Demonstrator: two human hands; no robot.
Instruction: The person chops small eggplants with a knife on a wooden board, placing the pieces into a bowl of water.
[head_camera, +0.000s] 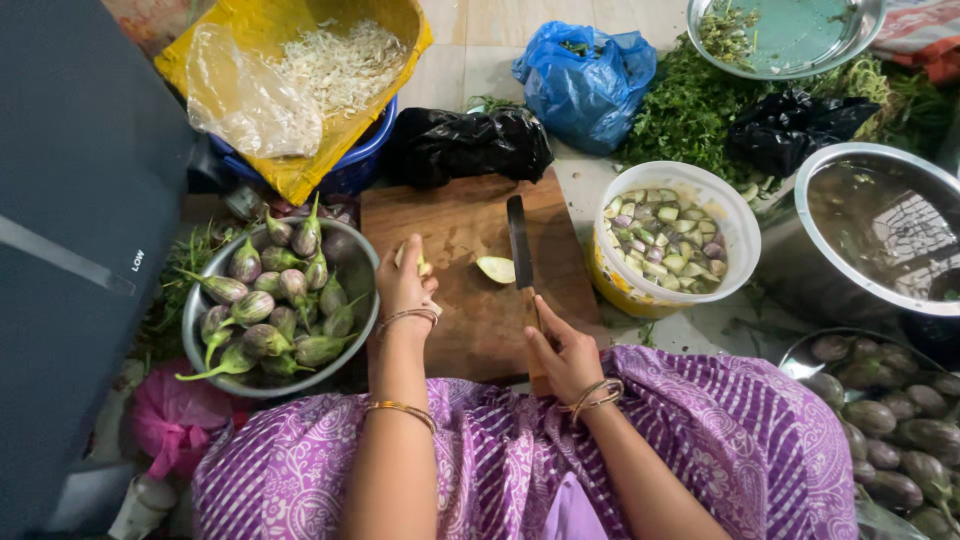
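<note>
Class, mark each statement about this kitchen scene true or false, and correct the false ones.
1. The right hand holds a knife over the wooden cutting board. True.
2. The left hand holds a whole tomato. False: it holds a pale cut piece of eggplant.
3. The steel bowl by the left hand holds whole small eggplants. True.
4. The white tub is empty. False: it holds chopped eggplant pieces.
5. The bag behind the board is red. False: it is a black bag.

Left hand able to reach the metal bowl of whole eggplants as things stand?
Probably yes. The left hand sits on the cutting board right beside the bowl, with nothing between. It already holds an eggplant piece, though.
</note>
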